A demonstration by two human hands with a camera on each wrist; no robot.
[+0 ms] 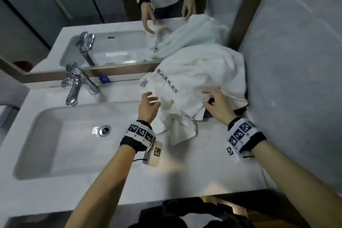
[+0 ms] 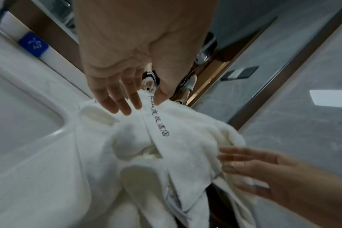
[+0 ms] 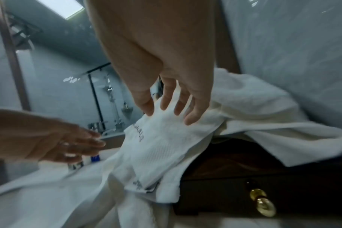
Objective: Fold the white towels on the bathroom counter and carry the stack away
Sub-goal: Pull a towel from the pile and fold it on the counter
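Observation:
A heap of crumpled white towels lies at the back right of the counter, against the mirror and the side wall. The top towel has a band with dark embroidered characters. My left hand hovers at the heap's left edge, its fingers straight and spread, holding nothing. My right hand is over the heap's front right with spread fingers resting lightly on the top towel. One towel end trails forward onto the counter.
The sink basin and chrome faucet fill the counter's left. A mirror runs along the back and a grey wall stands on the right. Under the towels sits a dark wooden box with a brass knob.

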